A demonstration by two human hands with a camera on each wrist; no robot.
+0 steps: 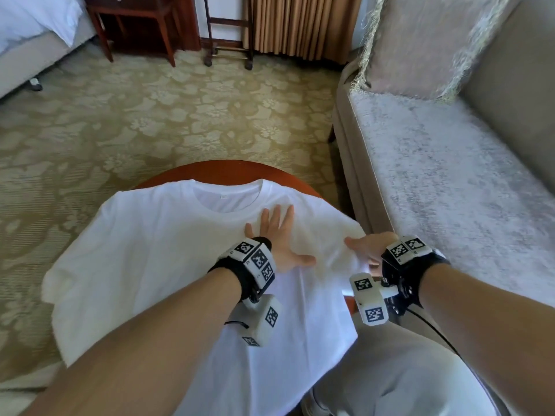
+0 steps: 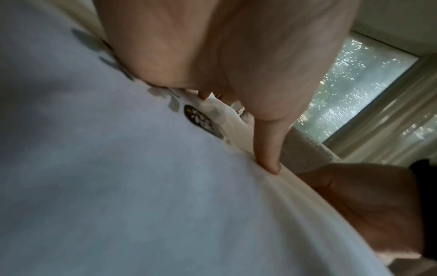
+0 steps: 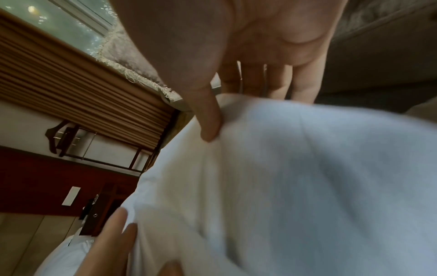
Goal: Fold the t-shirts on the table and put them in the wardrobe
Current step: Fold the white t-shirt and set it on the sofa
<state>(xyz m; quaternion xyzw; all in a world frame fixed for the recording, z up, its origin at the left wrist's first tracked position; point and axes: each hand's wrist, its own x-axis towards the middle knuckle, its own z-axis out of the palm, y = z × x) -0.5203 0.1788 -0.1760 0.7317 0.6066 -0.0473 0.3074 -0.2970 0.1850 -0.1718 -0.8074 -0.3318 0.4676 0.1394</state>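
A white t-shirt (image 1: 156, 250) lies spread face up on a round wooden table (image 1: 222, 169), collar at the far side, its hem hanging over the near edge. My left hand (image 1: 279, 232) lies flat on the chest of the shirt, right of centre, fingers straight and spread. My right hand (image 1: 365, 244) pinches the shirt's right edge at the sleeve. In the right wrist view its thumb (image 3: 208, 119) presses on top of the t-shirt (image 3: 307, 186) while the fingers (image 3: 302, 89) sit behind the fold. The left wrist view shows the thumb (image 2: 269, 145) pressed on the t-shirt (image 2: 118, 186).
A grey sofa (image 1: 435, 175) with a fringed cushion (image 1: 420, 46) stands close on the table's right. Patterned carpet (image 1: 150, 115) stretches beyond and to the left. A bed (image 1: 30, 31), a dark wooden nightstand (image 1: 135, 19) and a luggage rack (image 1: 228, 34) line the far wall.
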